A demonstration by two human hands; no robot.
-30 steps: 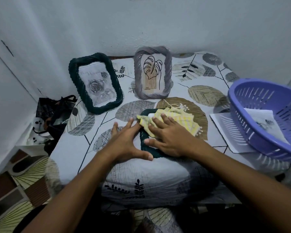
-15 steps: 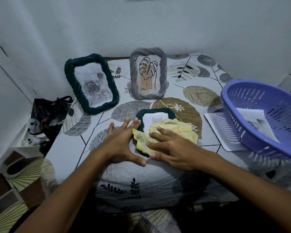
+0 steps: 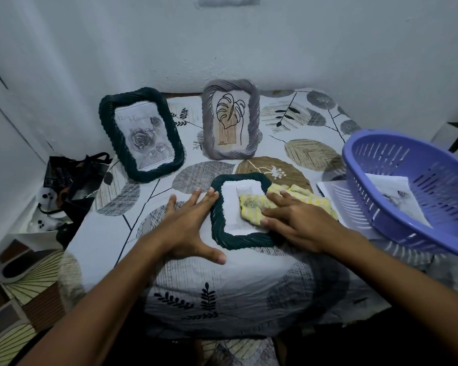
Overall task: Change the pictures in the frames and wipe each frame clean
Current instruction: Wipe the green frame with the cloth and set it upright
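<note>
Yellow-checked cloth (image 3: 257, 207) — purple basket (image 3: 407, 204)

A single head-worn view looks forward and steeply down from above the near edge of the table (image 3: 103, 233), close enough that both forearms enter from the bottom corners. The wide lens bends the walls (image 3: 328, 43), which fill the upper half of the frame. The table sits centre, floor (image 3: 16, 299) shows lower left, and a basket (image 3: 368, 165) runs off the right edge.

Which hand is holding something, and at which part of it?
Neither grips anything. The right hand presses the yellow cloth flat on the lying frame; the left hand steadies its left edge.
</note>
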